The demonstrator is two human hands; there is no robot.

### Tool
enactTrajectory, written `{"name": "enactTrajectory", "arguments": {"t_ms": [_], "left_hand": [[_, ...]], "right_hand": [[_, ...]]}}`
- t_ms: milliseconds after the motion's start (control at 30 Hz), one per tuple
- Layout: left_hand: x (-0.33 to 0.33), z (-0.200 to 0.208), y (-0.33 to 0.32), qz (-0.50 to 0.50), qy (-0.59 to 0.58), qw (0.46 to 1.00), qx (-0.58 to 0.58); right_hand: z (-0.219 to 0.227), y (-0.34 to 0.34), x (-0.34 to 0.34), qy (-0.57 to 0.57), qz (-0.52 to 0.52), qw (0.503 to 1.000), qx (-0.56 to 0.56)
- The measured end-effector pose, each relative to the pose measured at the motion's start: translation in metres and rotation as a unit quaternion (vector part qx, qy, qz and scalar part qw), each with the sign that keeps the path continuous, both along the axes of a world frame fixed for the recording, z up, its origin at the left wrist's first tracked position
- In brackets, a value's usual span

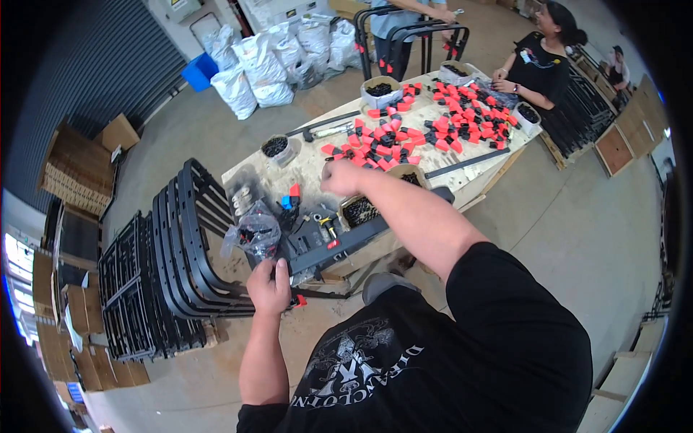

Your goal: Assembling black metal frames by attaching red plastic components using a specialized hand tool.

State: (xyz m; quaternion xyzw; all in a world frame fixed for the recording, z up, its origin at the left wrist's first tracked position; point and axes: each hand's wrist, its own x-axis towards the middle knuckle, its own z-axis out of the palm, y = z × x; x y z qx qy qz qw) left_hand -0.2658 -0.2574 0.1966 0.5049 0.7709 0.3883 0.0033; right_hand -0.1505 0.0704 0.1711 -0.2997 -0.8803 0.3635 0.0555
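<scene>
My left hand (270,287) is closed at the near left end of a black metal bar (339,244), thumb up. The bar lies along the near edge of the wooden table (307,172). My right hand (341,178) reaches over the table with its fingers curled down; whatever is in them is hidden. Just beyond it spreads a pile of red-and-black plastic pieces (382,144). Below my right forearm stands a box of small black parts (359,211). A yellow-and-black hand tool (326,225) and a clear plastic bag (258,229) lie between my hands.
Curved black metal frames (189,238) stand stacked left of the table. White sacks (267,68) and a blue bin (201,72) are behind. Across the table, one person (541,65) sits at right; another (401,32) stands beside upright black frames (422,36). Tubs of black parts (276,149) dot the table.
</scene>
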Motion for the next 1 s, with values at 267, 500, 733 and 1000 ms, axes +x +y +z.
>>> {"name": "enactTrajectory", "arguments": {"t_ms": [267,500,733,1000], "left_hand": [[0.011,-0.014,-0.015,-0.036,-0.138,0.986,0.085],[0.019,-0.025,-0.014,0.007,-0.178,0.981,0.071],[0.097,0.013,0.038,0.002,-0.133,0.99,0.047],[0.253,0.077,0.173,-0.013,-0.08,0.992,-0.096]], "right_hand": [[0.019,-0.029,0.086,0.022,0.029,0.999,0.0],[0.114,-0.047,0.201,0.225,-0.077,0.964,0.118],[0.033,-0.018,0.37,0.35,-0.272,0.89,-0.113],[0.019,0.075,0.528,0.24,-0.34,0.907,-0.067]]}}
